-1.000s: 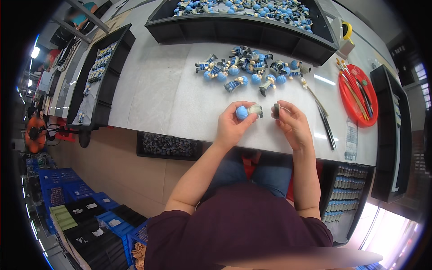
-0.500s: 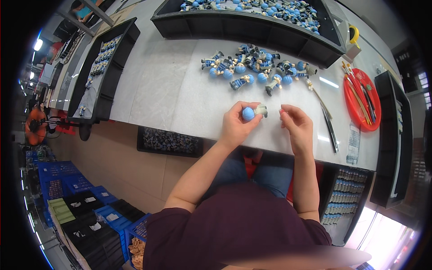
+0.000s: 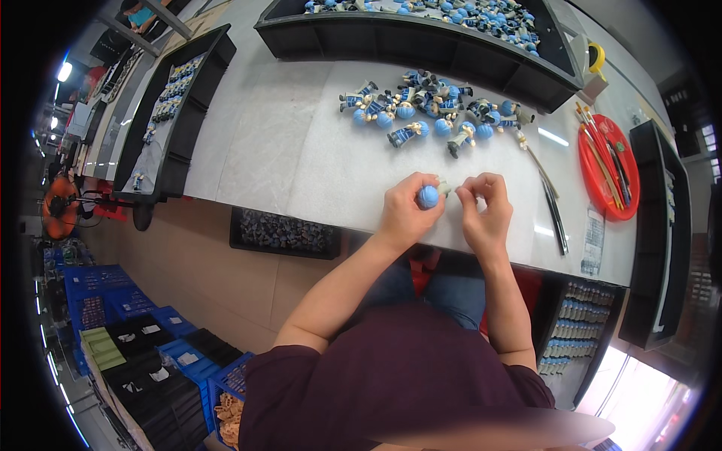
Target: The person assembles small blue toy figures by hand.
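Note:
A small toy figurine with a round light-blue head (image 3: 428,197) and a pale grey body is held in my left hand (image 3: 404,210), its head pointing toward me and leftward. My fingers and thumb wrap round it and hide part of the body. Just to its right is my right hand (image 3: 487,214), thumb and forefinger pinched close to the figurine's body; whatever lies between those fingertips is too small to make out. Beyond both hands a loose pile of similar blue-headed figurines (image 3: 407,134) lies on the white tabletop (image 3: 316,161).
A large black bin (image 3: 421,49) full of figurines stands at the back. On the right are a red plate (image 3: 631,197) with brushes, two thin tools (image 3: 553,214) and a black tray (image 3: 653,233). At left sits another black tray (image 3: 180,143) with figurines in rows.
My left hand has shifted slightly right and turned the figurine so its head faces more toward me. My right hand has moved left, its fingertips now closer to the figurine.

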`<state>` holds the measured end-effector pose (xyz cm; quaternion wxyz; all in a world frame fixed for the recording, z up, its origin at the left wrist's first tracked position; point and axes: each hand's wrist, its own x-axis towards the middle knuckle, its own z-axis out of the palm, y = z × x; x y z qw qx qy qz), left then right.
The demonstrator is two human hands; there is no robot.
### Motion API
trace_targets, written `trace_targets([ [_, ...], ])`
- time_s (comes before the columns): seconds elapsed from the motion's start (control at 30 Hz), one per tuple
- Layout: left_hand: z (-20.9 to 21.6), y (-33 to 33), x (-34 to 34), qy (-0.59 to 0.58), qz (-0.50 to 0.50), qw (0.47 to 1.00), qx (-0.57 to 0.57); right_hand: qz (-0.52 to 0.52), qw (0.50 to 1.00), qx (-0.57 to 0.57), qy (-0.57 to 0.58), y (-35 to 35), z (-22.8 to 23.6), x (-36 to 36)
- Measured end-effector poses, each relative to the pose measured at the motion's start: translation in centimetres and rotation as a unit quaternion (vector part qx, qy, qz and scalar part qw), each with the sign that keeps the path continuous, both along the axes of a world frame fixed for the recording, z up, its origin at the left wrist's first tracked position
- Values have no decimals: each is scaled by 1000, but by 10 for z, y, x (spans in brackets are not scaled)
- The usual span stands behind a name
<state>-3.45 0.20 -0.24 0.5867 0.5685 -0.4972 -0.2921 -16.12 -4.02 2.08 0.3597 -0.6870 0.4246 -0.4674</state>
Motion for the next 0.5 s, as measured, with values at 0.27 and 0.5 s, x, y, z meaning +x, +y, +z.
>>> trace_targets([
  [0.27,-2,0,-1,-34,7,999,-17,-8,995,-72,63,-2,-6,5],
  [0.5,-2,0,1,-43,10,999,-11,6,997,-64,44,-2,0,6],
])
